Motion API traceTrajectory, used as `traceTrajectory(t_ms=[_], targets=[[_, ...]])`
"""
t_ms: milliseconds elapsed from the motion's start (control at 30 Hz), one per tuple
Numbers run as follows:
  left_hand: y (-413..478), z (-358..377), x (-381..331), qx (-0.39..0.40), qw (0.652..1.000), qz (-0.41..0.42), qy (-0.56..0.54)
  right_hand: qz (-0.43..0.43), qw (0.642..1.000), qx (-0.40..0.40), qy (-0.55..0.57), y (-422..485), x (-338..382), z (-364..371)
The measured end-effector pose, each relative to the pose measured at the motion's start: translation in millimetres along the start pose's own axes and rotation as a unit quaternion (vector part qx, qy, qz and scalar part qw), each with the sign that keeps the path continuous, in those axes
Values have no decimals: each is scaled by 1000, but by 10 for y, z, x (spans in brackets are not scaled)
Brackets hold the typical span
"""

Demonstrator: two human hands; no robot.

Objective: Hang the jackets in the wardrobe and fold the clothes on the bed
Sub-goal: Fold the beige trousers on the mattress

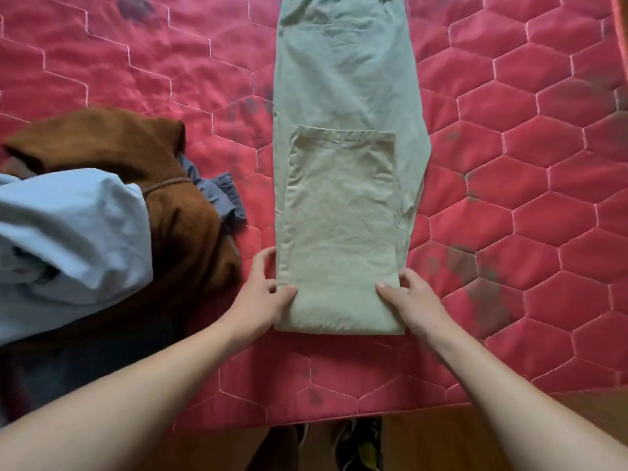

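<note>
Pale green trousers (343, 205) lie lengthwise on the red quilted bed (509, 232), leg ends folded up over the thighs, fold nearest the person. Left hand (261, 294) pinches the fold's left corner, thumb on top, fingers along the side. Right hand (411, 300) does the same on the right corner, fingers curled. Brown garment (136, 147) and light blue garment (68, 232) are heaped at left.
</note>
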State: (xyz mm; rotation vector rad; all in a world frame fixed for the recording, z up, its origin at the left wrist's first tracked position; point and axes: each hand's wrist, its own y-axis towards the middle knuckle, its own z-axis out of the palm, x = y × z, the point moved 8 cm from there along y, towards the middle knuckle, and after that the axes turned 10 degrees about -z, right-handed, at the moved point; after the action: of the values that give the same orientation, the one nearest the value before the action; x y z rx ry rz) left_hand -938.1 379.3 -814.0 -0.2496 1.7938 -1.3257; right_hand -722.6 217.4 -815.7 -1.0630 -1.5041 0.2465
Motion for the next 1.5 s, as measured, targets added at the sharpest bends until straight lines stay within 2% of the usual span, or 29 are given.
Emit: traceTrajectory(t_ms=[67,133,233,300,367,467,533,633,700,767,867,967,1033,1133,1233,1333,1500], targets=[[-9,-8,86,-12,999,8,-28,-44,999,-26,13,-47,68,14],[-39,-18,133,-38,998,20,-50,-91,993,-69,-25,-129,136,0],[-208,1,230,-70,996,39,-34,-101,984,-96,-112,-299,63,-68],[-348,1,372,-104,992,48,50,-83,979,-55,-175,-392,-126,-29],[-471,0,525,-152,973,45,168,-73,967,-15,-243,-460,-290,15],[-582,27,633,-191,957,28,218,-94,958,-25,-270,-492,-311,0],[-627,60,478,-247,923,74,287,-164,936,-66,-303,-522,-111,13],[-568,283,89,-322,830,201,409,-301,848,-154,-408,-501,287,153],[-380,448,27,-317,774,256,485,-330,808,-134,-469,-317,273,358],[-94,485,191,-299,749,252,536,-318,789,-83,-520,-78,59,523],[83,448,399,-290,740,244,556,-318,772,-65,-546,67,-151,585],[40,441,307,-291,737,237,563,-306,787,-50,-534,24,-25,569],[4,431,93,-308,729,261,553,-313,793,-60,-520,46,169,464],[194,443,-596,-329,722,316,521,-345,776,-104,-517,353,702,332],[615,376,-1090,-336,715,295,538,-324,773,-104,-536,822,1041,360],[921,292,-1036,-316,714,271,564,-303,774,-89,-549,1146,980,322],[906,296,-1069,-303,719,264,567,-272,776,-47,-567,1146,955,302]])
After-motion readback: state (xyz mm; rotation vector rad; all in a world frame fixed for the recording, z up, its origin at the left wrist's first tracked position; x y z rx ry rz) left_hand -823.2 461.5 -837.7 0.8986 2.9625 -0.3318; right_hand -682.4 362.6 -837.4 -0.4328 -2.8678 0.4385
